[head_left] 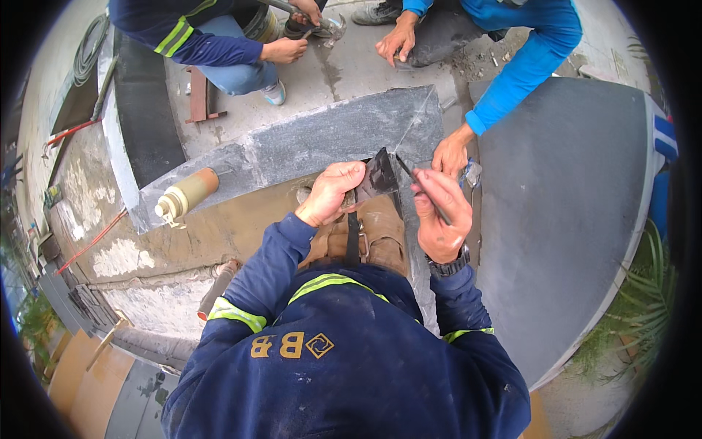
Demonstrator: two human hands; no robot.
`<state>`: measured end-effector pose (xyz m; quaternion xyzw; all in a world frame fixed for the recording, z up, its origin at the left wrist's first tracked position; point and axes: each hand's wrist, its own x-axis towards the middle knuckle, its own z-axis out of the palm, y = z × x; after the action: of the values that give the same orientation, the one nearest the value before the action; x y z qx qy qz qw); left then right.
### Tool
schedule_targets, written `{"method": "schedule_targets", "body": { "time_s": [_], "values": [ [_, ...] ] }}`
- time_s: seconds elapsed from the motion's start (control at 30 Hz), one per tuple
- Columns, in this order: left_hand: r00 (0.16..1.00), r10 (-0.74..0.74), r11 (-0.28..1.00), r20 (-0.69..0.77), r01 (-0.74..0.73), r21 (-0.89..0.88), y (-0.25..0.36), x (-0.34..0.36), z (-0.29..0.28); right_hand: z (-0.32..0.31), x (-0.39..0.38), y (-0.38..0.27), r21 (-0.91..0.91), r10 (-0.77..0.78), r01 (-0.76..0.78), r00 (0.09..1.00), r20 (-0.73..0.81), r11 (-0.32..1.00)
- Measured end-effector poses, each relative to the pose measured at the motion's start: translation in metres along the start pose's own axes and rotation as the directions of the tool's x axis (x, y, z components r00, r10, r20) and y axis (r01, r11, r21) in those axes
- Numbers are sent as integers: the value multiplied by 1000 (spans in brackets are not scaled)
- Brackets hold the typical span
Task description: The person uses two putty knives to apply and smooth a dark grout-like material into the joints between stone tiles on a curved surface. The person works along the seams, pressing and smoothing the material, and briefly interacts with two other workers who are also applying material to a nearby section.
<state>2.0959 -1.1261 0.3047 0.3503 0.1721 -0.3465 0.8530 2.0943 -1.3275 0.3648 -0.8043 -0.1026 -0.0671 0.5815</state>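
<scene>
My left hand [333, 194] is closed on the edge of a small flat plate [379, 175] smeared with glossy black, held over the stone strip in front of me. In my right hand [444, 219], fingers pinched, is a slim dark stick-like tool [405, 167]. Its tip points up and left, close beside the plate's right edge; whether they touch I cannot tell. Below both hands lies a grey stone slab [314, 139] with pale scratched lines. A co-worker's hand [450, 152] in a blue sleeve rests near my right hand, by a small crumpled silvery thing [473, 174].
A beige bottle [191, 192] lies on the slab's left part. Another person in navy holds a hammer [330, 29] at the top. A large dark slab [563, 197] spans the right side. Reddish metal pieces [199, 95] lie further off; a pipe-like tool [217, 289] is beside my left arm.
</scene>
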Motion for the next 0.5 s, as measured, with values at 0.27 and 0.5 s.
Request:
{"method": "schedule_targets", "body": {
  "time_s": [0.27,0.5],
  "values": [
    [961,238,971,139,-241,5,-3,-114,-5,21,-91,-55,-442,-152,155,988,42,883],
    [951,310,950,9,-311,15,-34,-194,-89,25,-148,-54,-434,77,-185,964,-254,882]
  ]
}}
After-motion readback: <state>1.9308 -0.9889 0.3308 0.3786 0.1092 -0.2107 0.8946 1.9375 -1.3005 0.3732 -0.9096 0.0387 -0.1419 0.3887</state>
